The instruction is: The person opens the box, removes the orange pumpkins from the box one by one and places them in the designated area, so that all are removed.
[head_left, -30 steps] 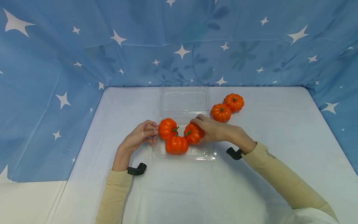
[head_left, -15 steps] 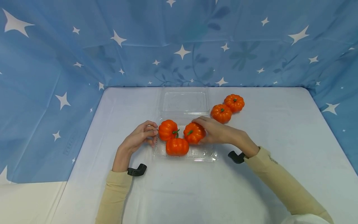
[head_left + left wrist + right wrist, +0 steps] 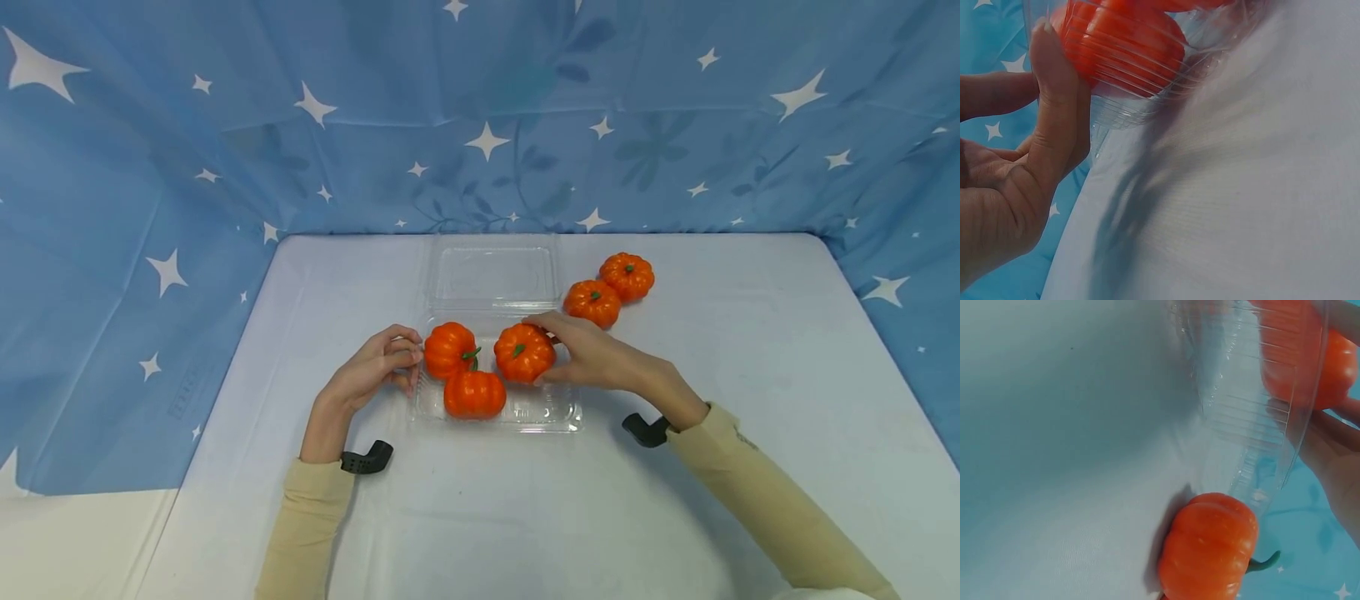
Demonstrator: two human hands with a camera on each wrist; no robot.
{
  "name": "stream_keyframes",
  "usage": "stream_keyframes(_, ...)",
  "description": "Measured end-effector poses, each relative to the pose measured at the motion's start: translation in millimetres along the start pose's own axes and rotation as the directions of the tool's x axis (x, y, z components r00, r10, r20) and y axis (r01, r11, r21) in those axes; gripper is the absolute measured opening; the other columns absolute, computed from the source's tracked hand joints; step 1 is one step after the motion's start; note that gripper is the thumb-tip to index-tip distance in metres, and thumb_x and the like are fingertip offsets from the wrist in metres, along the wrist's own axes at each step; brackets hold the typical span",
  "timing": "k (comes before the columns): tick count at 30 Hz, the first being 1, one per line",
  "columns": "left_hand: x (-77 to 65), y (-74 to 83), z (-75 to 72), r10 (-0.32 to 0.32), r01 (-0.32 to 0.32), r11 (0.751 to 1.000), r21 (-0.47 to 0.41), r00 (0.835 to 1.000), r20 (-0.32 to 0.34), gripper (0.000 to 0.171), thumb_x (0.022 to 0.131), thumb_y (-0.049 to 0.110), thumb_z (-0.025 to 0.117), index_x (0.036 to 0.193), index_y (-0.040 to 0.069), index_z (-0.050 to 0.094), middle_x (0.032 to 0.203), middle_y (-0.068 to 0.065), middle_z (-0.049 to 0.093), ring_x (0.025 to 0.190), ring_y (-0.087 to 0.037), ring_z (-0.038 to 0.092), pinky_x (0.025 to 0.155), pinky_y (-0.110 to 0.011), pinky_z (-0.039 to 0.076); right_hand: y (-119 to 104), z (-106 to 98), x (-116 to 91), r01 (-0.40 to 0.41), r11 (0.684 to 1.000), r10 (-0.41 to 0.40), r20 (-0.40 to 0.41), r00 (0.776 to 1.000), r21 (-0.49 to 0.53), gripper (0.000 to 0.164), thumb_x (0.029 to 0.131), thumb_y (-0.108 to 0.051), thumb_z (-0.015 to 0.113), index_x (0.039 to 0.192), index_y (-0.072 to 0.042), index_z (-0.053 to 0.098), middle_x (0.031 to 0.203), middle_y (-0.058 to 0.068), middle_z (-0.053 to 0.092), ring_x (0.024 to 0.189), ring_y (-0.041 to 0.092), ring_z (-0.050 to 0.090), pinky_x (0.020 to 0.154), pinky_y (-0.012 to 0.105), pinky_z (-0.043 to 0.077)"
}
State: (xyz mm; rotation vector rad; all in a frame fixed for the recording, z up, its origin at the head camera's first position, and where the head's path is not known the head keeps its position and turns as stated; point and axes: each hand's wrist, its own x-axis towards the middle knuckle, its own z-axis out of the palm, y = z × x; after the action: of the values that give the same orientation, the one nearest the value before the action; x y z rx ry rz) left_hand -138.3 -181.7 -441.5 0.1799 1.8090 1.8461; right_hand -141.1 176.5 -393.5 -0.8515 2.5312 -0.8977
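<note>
A clear plastic clamshell container (image 3: 551, 412) lies open on the table. Inside it are three small orange pumpkins: one at the left (image 3: 448, 350), one at the front (image 3: 475, 395) and one at the right (image 3: 523, 353). My left hand (image 3: 375, 367) pinches the container's left edge; in the left wrist view the thumb (image 3: 1054, 81) lies against the ribbed wall. My right hand (image 3: 592, 354) holds the right pumpkin from its right side, fingers behind and thumb in front. In the right wrist view that pumpkin (image 3: 1335, 372) shows partly through the wall.
Two more pumpkins, a nearer one (image 3: 592, 303) and a farther one (image 3: 627, 276), sit on the white table (image 3: 750, 333) right of the open lid (image 3: 495, 271). A blue curtain (image 3: 525, 83) with white stars rises behind the table.
The right pumpkin has turned so that its stem points more upward, and it shifted slightly right. My right hand moved a little right with it. My left hand stayed in place.
</note>
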Motion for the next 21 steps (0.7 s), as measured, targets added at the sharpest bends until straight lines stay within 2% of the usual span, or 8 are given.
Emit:
stream_keyframes(8, -0.2, -0.5, -0.5, -0.001, 0.001, 1.000, 0.009, 1.000, 0.001, 0.023, 0.103, 0.001, 0.051, 0.124, -0.004, 0.041, 0.084, -0.008, 0.060, 0.062, -0.018, 0.061, 0.058, -0.029, 0.058, -1.4, -4.9, -7.8, 0.071, 0.997, -0.068, -0.084, 0.994, 0.039, 0.080, 0.081, -0.017, 0.090, 0.147, -0.003, 0.048, 0.143, 0.015, 0.058, 0.126, 0.033, 0.063, 0.103, 0.050, 0.054)
stream_keyframes(21, -0.7, 3.0, 1.9, -0.010, 0.010, 1.000, 0.010, 1.000, 0.000, 0.025, 0.103, 0.003, 0.052, 0.124, -0.005, 0.041, 0.081, -0.008, 0.059, 0.061, -0.019, 0.060, 0.057, -0.029, 0.058, 6.8, -12.9, -20.9, 0.075, 0.987, -0.050, -0.169, 0.984, 0.145, 0.083, 0.080, -0.017, 0.091, 0.149, -0.003, 0.047, 0.145, 0.013, 0.056, 0.129, 0.034, 0.061, 0.104, 0.049, 0.053)
